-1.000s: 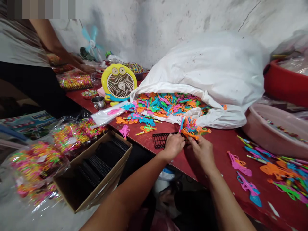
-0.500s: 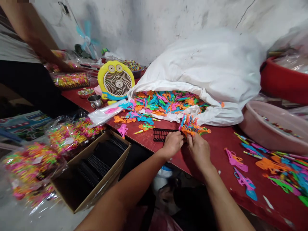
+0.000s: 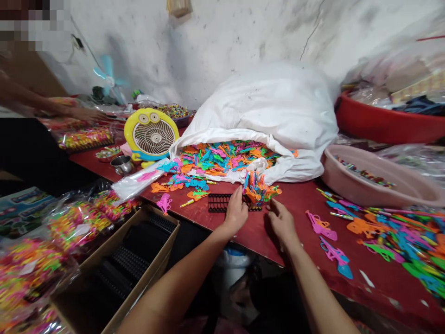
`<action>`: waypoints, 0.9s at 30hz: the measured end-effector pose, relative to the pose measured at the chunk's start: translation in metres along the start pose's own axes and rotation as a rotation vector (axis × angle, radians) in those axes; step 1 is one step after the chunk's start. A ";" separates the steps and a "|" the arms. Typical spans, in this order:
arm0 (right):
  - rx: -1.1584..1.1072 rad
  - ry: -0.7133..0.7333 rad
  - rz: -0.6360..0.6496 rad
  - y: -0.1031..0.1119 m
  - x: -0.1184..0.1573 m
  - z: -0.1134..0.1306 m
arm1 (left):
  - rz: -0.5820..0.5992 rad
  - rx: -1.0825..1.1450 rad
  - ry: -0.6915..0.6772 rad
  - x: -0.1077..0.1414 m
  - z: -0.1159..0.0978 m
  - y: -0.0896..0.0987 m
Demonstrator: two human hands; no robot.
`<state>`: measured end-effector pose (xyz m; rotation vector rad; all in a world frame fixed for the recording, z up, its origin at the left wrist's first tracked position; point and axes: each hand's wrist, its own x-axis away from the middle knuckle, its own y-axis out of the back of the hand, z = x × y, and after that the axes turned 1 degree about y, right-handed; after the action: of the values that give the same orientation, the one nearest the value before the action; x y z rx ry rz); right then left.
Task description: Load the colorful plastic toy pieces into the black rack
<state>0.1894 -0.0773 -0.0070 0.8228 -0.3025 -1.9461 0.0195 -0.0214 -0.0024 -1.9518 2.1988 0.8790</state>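
Observation:
A black slotted plastic frame (image 3: 217,202) lies on the red table, partly covered by my left hand (image 3: 237,214). On its right part stands a dense bunch of small colourful plastic pieces (image 3: 257,189), in orange, blue, pink and green. My left hand has its fingers stretched out against the left side of this bunch. My right hand (image 3: 282,222) is just right of the frame, apart from the bunch, fingers loosely bent and apart with nothing seen in them. Behind, a white sack (image 3: 264,106) spills similar colourful pieces (image 3: 222,157) from its mouth.
A cardboard box (image 3: 163,253) of black frames stands left, beside bagged colourful pieces (image 3: 74,218). A yellow fan (image 3: 153,134) and metal cup (image 3: 121,164) are at the back left. Right are a pink basin (image 3: 333,178) and loose pieces (image 3: 413,236). Another person's arm (image 3: 52,104) reaches in far left.
My right hand has drawn away from the bunch, its fingers opening. My left hand stays beside it. The view has turned right, shifting everything leftward. The other person's arm has moved.

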 end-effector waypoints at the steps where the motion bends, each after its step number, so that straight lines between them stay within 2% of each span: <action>1: -0.009 -0.004 0.020 -0.006 -0.003 -0.001 | 0.045 0.013 0.021 -0.001 -0.002 -0.003; 5: -0.018 -0.033 0.026 -0.023 -0.006 0.008 | 0.109 -0.014 0.057 0.002 -0.009 -0.010; 8: -0.016 -0.047 0.004 -0.025 -0.003 0.012 | 0.133 -0.084 -0.020 0.008 -0.013 -0.013; 13: 0.008 -0.057 -0.025 -0.026 -0.002 0.010 | 0.208 -0.226 -0.034 0.013 -0.018 -0.015; 17: 0.015 -0.045 -0.041 -0.025 -0.002 0.011 | 0.283 -0.267 -0.085 0.014 -0.020 -0.003; 22: -0.011 -0.035 -0.031 -0.026 -0.004 0.006 | 0.317 -0.506 -0.062 0.017 -0.020 0.021; 27: -0.102 -0.085 -0.090 -0.024 -0.005 -0.006 | 0.421 -0.657 -0.057 0.023 -0.038 0.029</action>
<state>0.1787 -0.0602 -0.0221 0.6987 -0.2184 -2.0662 0.0006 -0.0583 0.0305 -1.6179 2.5485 1.8899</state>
